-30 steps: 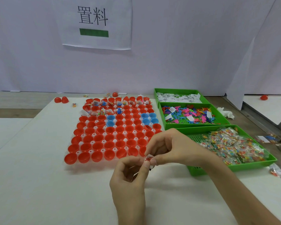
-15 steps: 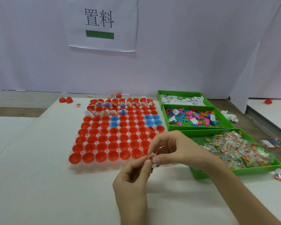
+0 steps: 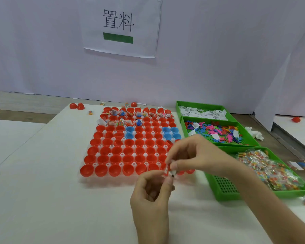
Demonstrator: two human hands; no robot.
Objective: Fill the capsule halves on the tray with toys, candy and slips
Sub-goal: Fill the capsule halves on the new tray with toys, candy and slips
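Note:
A clear tray [image 3: 111,147] of red and a few blue capsule halves [image 3: 115,160] lies on the white table. The two far rows hold toys, candy and slips; the nearer halves look empty. Just in front of the tray's near right corner, my left hand [image 3: 151,192] and my right hand [image 3: 194,154] pinch a small white slip with red print [image 3: 169,172] between their fingertips. Three green bins stand to the right: slips [image 3: 201,111], coloured toys [image 3: 217,131] and candy packets [image 3: 269,169].
Loose red capsule halves [image 3: 77,106] and stray candy [image 3: 90,112] lie at the table's far edge. A paper sign [image 3: 120,27] hangs on the white backdrop. More packets [image 3: 301,165] lie right of the bins. A crumpled tissue [image 3: 254,133] sits beyond the toy bin.
Both hands stay together on the slip, with the fingers shifting slightly. The view has tilted and drifted, so the tray and the bins sit a little further right in the picture.

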